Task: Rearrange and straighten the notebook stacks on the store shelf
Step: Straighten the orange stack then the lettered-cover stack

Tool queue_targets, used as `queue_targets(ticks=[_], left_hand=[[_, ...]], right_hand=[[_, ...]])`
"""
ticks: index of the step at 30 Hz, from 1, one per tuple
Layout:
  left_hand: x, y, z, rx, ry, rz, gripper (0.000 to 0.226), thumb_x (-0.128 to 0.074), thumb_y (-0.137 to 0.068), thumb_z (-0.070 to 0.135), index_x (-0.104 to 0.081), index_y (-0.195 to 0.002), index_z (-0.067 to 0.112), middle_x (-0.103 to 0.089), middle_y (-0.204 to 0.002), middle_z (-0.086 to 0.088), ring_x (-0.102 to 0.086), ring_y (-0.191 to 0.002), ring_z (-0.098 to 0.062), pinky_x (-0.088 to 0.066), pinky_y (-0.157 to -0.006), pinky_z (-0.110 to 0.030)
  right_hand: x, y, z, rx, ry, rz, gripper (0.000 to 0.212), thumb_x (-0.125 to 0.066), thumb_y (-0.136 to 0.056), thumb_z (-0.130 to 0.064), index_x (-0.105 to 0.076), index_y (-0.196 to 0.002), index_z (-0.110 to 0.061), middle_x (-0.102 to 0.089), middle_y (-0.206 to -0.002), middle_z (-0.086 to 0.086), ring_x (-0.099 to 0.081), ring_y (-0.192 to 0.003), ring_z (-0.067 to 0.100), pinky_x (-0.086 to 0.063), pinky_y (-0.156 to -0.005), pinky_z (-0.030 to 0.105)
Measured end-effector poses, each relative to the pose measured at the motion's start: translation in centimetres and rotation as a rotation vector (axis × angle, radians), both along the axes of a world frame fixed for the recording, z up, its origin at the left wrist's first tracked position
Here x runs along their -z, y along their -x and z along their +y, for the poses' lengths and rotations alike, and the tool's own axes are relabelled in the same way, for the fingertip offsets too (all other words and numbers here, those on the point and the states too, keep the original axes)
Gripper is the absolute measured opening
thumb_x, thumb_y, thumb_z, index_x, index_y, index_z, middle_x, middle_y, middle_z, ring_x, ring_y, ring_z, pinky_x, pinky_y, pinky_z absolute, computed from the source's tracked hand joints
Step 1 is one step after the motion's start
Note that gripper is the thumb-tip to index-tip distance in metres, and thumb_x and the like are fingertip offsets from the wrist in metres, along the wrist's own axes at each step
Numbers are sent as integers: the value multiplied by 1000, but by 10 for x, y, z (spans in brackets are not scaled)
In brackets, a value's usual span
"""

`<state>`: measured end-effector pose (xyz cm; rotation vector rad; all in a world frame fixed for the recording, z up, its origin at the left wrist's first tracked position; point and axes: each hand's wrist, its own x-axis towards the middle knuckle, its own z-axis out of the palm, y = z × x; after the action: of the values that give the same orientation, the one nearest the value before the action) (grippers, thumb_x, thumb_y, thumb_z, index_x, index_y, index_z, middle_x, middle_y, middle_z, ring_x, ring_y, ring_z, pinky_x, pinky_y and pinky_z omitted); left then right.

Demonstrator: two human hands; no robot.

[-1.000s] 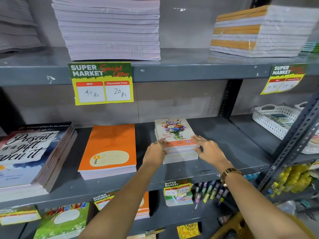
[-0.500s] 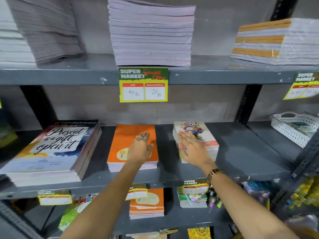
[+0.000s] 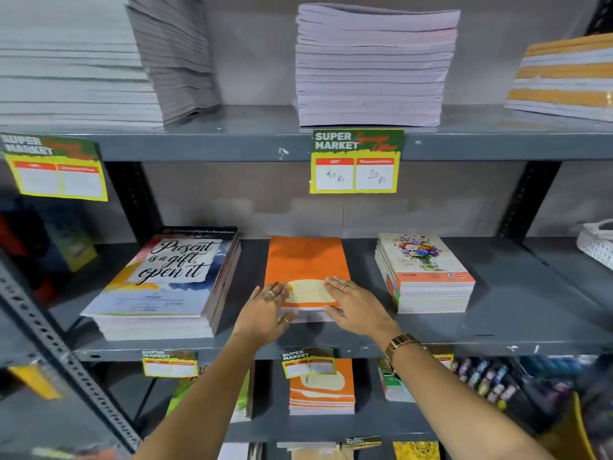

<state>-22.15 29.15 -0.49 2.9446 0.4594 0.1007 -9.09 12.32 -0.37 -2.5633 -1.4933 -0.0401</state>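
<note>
Both hands have shifted off the floral stack (image 3: pixel 426 273) and are now bracketing the orange notebook stack (image 3: pixel 306 263) at the middle shelf's (image 3: pixel 517 313) centre. Left hand (image 3: pixel 265 313) is pressing its 7 o'clock corner, right hand (image 3: pixel 356 308) its 5 o'clock corner, each grip spread flat, clasping nothing.

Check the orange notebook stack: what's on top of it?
Both hands rest on the orange notebook stack: left hand and right hand at its near corners. They cover part of the cover's label; nothing else lies on it.
</note>
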Motion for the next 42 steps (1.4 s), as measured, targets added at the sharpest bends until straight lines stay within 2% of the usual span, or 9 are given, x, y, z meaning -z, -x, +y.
queue_targets(ticks=[2, 5, 9, 19, 30, 39, 42], left_hand=[[6, 3, 4, 17, 17, -12, 56, -34, -100, 37, -19, -149, 15, -17, -159, -1, -10, -148, -17, -11, -122, -35], [6, 0, 3, 11, 44, -59, 51, -35, -102, 25, -19, -149, 15, -17, -159, -1, -9, -149, -17, -14, -121, -32], [8, -4, 4, 1, 30, -66, 49, -33, -103, 19, -18, -149, 14, -16, -160, -2, -7, -149, -18, -12, -121, -30], [10, -11, 13, -22, -28, -58, 49, -35, -102, 21, -22, -148, 14, -22, -158, -2, -14, -148, -19, -11, -122, -34], [15, -12, 15, -19, 27, -65, 50, -33, -103, 18, -15, -150, 16, -14, -160, 1, -4, -149, -15, -21, -120, -33], [15, -11, 15, -10, -10, -62, 50, -32, -103, 18, -13, -150, 16, -11, -161, 2, -2, -149, -14, -26, -118, -33], [15, -12, 17, -2, 2, -61, 52, -35, -103, 15, -14, -150, 16, -12, -161, 1, -3, -149, -15, -25, -118, -33]], right_hand=[[2, 2, 2, 5, 26, 1, 54, -38, -99, -34, -28, -147, -10, -26, -157, 5, -20, -146, 17, -16, -120, 28], [5, 3, 1, 47, 10, 1, 52, -35, -101, -36, -29, -147, -13, -26, -157, 3, -20, -146, 14, -18, -119, 27], [5, 4, 2, 88, 19, -2, 52, -33, -101, -36, -26, -148, -14, -23, -158, 0, -17, -147, 12, -17, -119, 24], [7, 6, 12, 127, 18, 44, 49, -36, -101, -29, -27, -147, -19, -21, -159, -2, -14, -148, 14, -20, -120, 32], [10, 7, 12, 139, -7, 67, 48, -35, -102, -29, -24, -148, -20, -19, -159, -3, -11, -148, 14, -18, -120, 32], [4, 2, 14, 118, 87, 33, 49, -32, -102, -34, -25, -148, -20, -21, -159, -3, -14, -148, 14, -30, -116, 36], [2, 2, 14, 122, 92, 39, 49, -32, -102, -35, -25, -148, -20, -21, -158, -4, -14, -148, 13, -29, -116, 36]])
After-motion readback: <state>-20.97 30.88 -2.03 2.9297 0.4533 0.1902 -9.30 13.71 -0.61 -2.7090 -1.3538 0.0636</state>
